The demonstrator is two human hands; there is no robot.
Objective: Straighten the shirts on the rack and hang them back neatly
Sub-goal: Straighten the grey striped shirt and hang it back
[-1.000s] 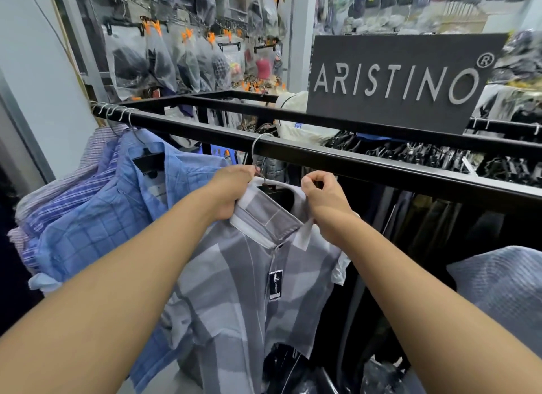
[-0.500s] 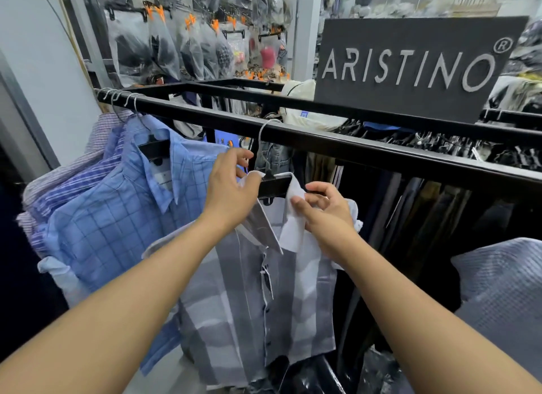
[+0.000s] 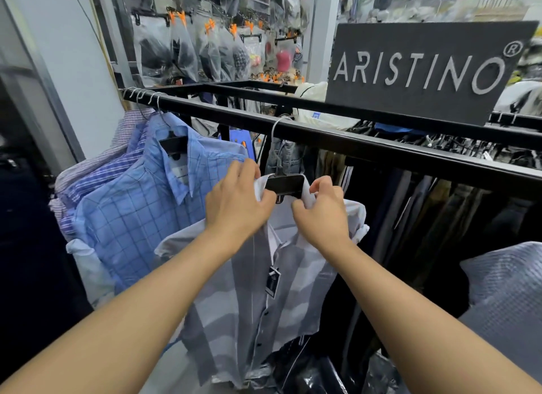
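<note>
mid-frame your left hand (image 3: 238,207) and right hand (image 3: 322,216) each pinch the collar (image 3: 307,192) of the grey striped shirt (image 3: 264,308), either side of its black hanger (image 3: 284,184) hooked on the rail (image 3: 381,143) above.

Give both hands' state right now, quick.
Left hand: closed, gripping the grey striped shirt by its collar.
Right hand: closed, pinching the same collar.

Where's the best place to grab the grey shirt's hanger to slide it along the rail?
Grip the hanger by its black centre block, just below the hook, from the near side. That is its only bare part: the collar covers its arms, and the left hand and right hand pinch that collar.
</note>
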